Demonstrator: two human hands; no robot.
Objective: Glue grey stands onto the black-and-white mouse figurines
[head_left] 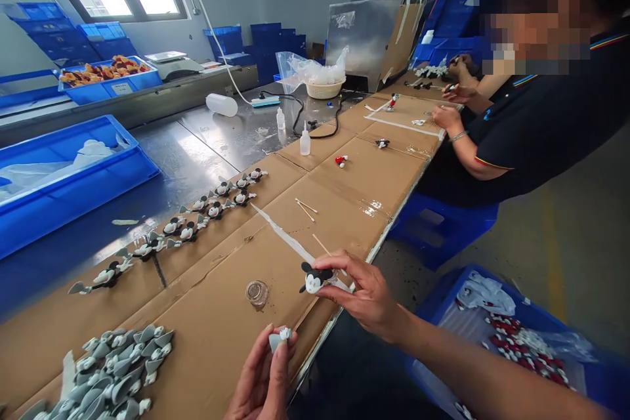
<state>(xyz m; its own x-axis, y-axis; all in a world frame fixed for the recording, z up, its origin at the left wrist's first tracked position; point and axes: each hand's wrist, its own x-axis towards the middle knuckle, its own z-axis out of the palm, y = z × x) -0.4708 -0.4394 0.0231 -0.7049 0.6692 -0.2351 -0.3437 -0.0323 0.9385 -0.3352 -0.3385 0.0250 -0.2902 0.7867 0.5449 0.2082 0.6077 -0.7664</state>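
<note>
Cardboard-topped bench (216,315) up front: the right hand (368,298) pinches a black-eared toy head (314,279), ears up. The left hand (263,377), fingers closed on a small grey part (279,337), sits just below-left of it.

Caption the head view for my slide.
Right hand holds a toy head, left hand a grey part, above the cardboard.

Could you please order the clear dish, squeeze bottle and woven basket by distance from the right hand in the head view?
1. Clear dish, on the cardboard just left of the right hand.
2. Squeeze bottle, upright, mid-table.
3. Woven basket, farthest back.
</note>
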